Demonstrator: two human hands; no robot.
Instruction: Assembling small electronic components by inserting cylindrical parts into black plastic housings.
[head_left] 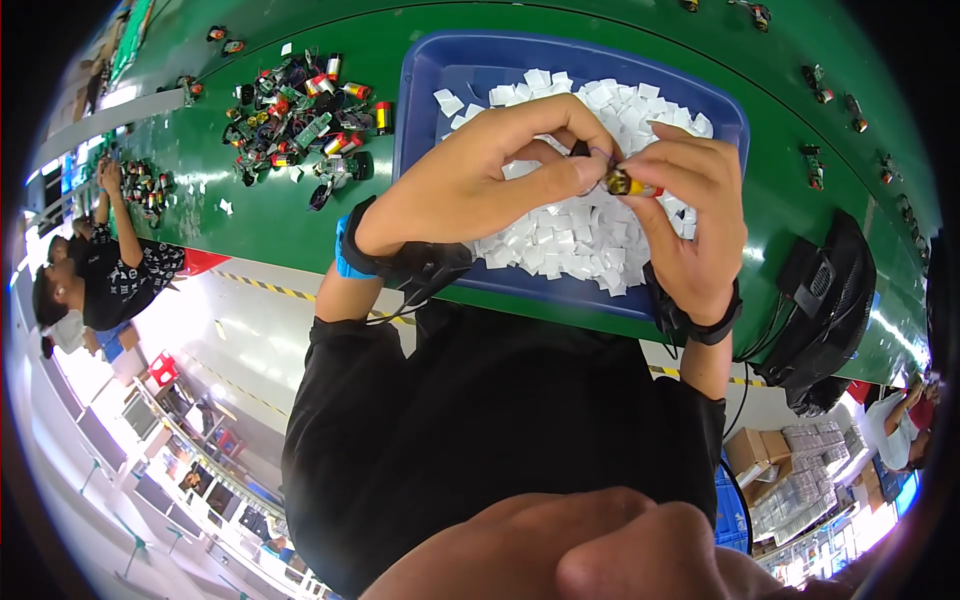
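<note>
Yr L hand [490,175] & R hand [700,215] meet above the blue plastic tray [580,40], which sits on the green bench [775,195]. R fingers grip a small battery assembly [626,184], a yellow-&-red cyl. held up over the tray. L thumb & index are closed at its left end; can't tell exactly which part they've got. In the tray: loose white squares [560,245], heaped. Left of the tray: a tangled pile of battery-and-board assemblies [300,120] w/ wires. Right of it: a few spaced-out assemblies [817,85], plus a black bag [835,295]. Far left of tray: a co-worker [135,262], hands raised nr a 2nd pile [147,190].
</note>
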